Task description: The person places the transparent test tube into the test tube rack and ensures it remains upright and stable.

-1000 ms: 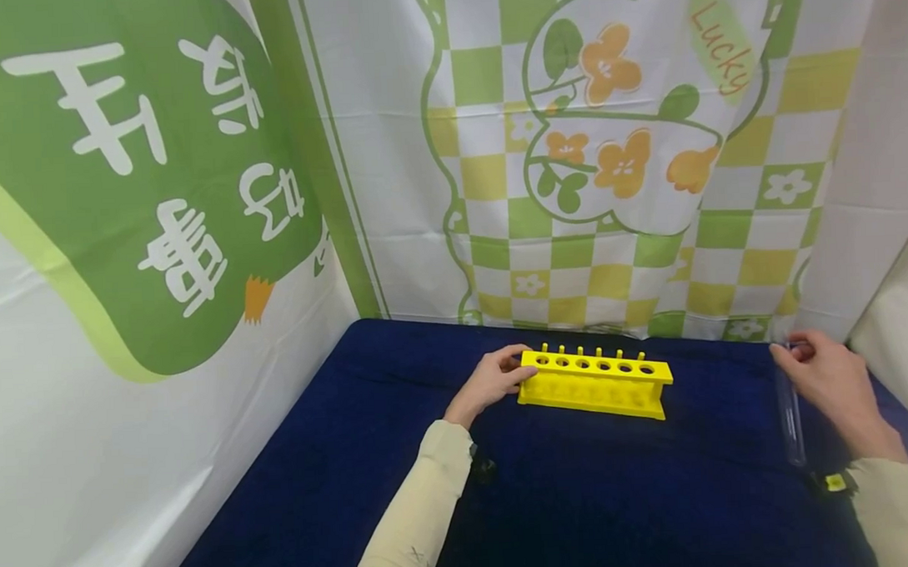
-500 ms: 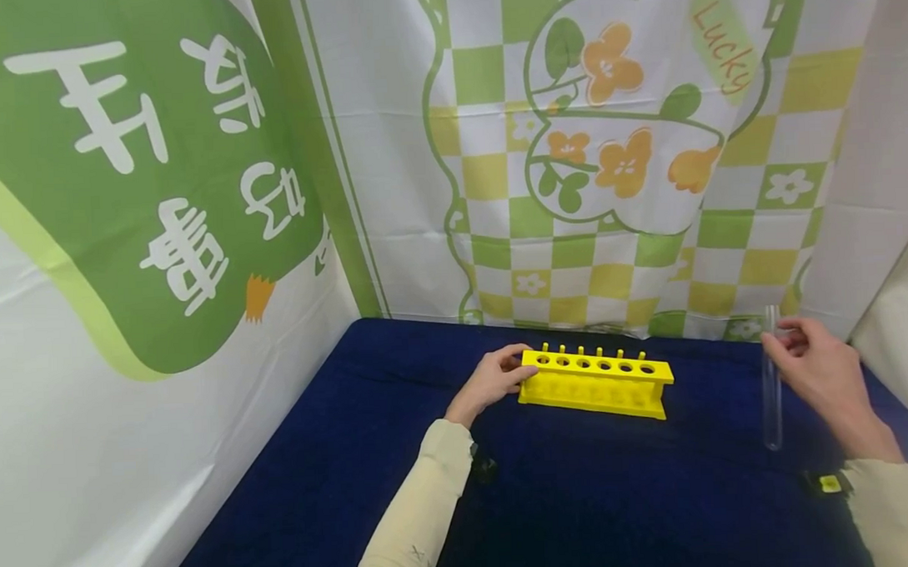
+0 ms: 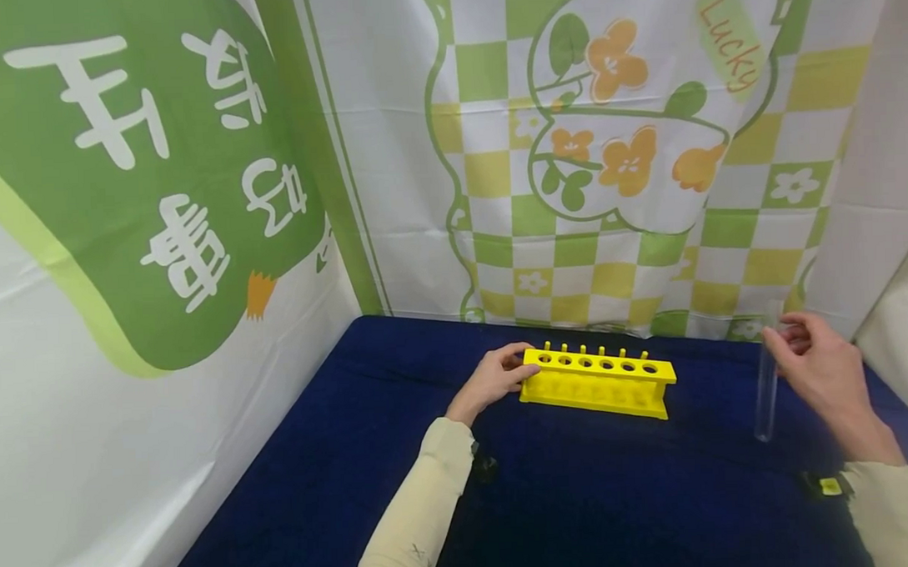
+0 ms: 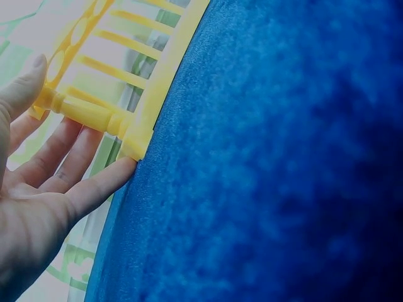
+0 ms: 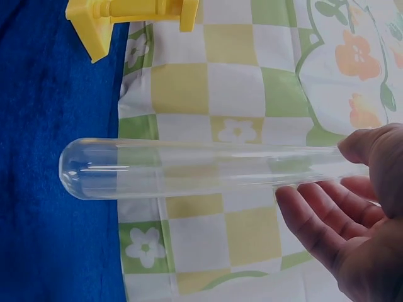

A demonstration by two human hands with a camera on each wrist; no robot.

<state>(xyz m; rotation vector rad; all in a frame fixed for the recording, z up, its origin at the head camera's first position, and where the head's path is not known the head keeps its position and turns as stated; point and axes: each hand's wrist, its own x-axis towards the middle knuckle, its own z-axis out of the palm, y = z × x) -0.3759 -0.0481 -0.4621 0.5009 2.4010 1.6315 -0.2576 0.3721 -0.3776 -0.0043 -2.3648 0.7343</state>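
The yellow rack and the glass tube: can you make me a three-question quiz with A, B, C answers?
1. Where is the left hand? A at the yellow rack's left end; B under the table; C on the wall cloth.
2. How many holes are in the rack's top? A two; B six; C ten.
3. How is the test tube? A lying on the blue cloth; B standing in the rack; C held up by the right hand.

A: the fingers touch that end. B: six holes show. C: it hangs from the fingers, round end down.
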